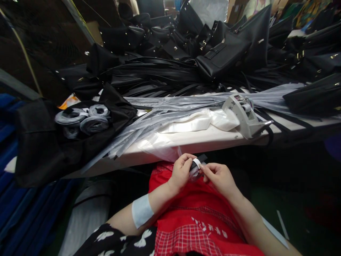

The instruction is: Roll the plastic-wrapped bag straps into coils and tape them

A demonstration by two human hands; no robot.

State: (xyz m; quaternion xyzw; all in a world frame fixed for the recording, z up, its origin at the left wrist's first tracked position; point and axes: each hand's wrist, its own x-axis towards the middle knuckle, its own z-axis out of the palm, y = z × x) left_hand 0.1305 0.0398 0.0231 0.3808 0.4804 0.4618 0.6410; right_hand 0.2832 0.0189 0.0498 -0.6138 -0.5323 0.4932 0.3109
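In front of the red apron, my left hand (182, 171) grips a black strap (203, 159) whose flat end sticks out past the fingers. A white band (196, 162) lies across the strap, and clear plastic shows just below it. The thumb and fingertips of my right hand (217, 176) pinch near the band's lower end. Both hands are closed and close together, below the table's front edge. The fingers hide much of the strap.
Plastic-sleeved straps (149, 122) spread over the white table (210, 138). A grey tape dispenser (243, 115) stands at its front edge. Coiled straps (94, 124) rest on black material at left. Many black bags (223, 57) are heaped behind. Blue material (16, 209) lies far left.
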